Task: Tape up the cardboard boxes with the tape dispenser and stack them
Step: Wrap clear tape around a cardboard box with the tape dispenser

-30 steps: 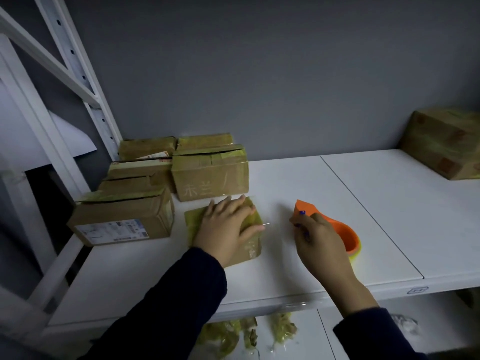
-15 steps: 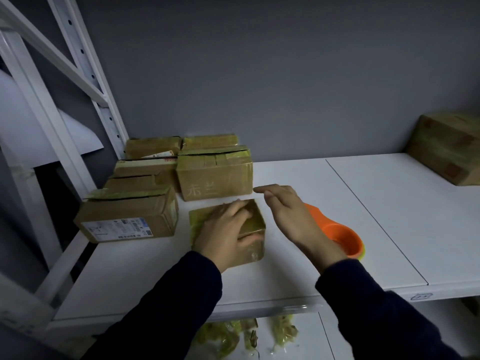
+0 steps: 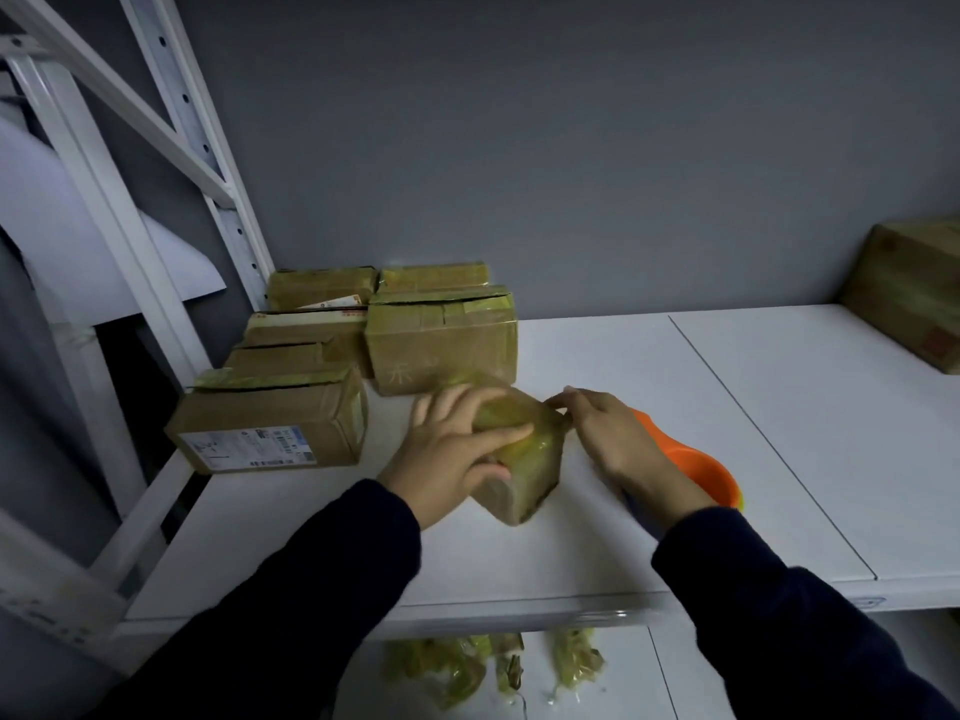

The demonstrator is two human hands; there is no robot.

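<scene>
Grip mattered: my left hand clasped the small box, tilted on the shelf, my right hand pinching its far corner. Tape there wanted smoothing flat, I judged; the tape dispenser lay just beside.

Stockroom / parcel-packing area – white metal racking w/ perforated uprights at left, plain white shelf boards, bare grey wall behind. Taped cardboard boxes piled far left, one w/ a printed shipping label, another box far right. Orange tape dispenser on shelf – crumpled tape scraps on lower level.
</scene>
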